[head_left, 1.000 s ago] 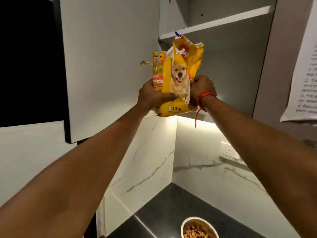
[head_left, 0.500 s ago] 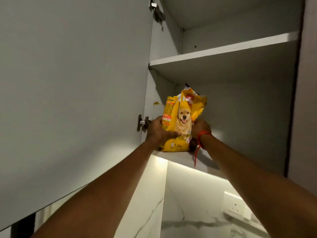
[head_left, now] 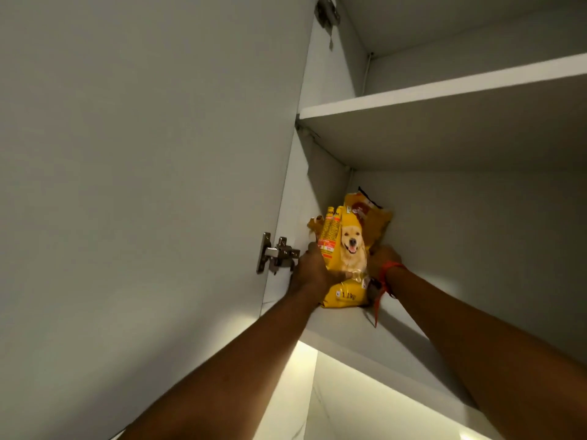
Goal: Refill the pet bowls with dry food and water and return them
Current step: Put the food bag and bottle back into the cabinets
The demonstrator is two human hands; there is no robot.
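Both arms are up in the open cabinet, and the bag (head_left: pixel 351 246) is right there between the hands, standing on the bottom shelf (head_left: pixel 343 335) at its left end, close to the cabinet's left side. It is a yellow bag with a dog's face on the front, the top crumpled and leaning toward the far wall (there is print near the base, too blurred to read for sure). The left hand (head_left: pixel 313 269) has it by the left edge, fingers wrapped round the side and thumb laid across the front below the dog. The right hand (head_left: pixel 382 260) is tight against the bag's right side with knuckles bent. Its fingertips are tucked out of sight behind the pack, so it reads as a grip though the tips cannot be seen. A red thread (head_left: pixel 390 270) is tied round that wrist, one loose end hanging down in front of the shelf. The bag's base touches the shelf, near its near edge. To the left the door (head_left: pixel 143 185) stands swung open, its metal hinge (head_left: pixel 275 254) just beside the left hand. An upper shelf (head_left: pixel 444 100) spans the cabinet above. Below the cabinet, a pale lit wall (head_left: pixel 349 408) shows.
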